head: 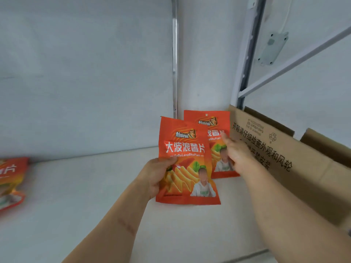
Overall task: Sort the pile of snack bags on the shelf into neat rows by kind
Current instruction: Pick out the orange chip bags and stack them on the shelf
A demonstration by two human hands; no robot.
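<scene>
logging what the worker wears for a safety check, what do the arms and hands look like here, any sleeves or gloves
Both forearms are bare as far as the frame shows, with no sleeves in view. The left hand and right hand wear no gloves, and no rings, watch or bands are visible. The right hand is a little motion-blurred, so fine detail there is unclear.

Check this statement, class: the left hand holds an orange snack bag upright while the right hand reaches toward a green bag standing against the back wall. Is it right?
One detail is wrong. In the head view the rear bag by the right hand is orange, matching the front bag held by the left hand. The rest stands.
</scene>
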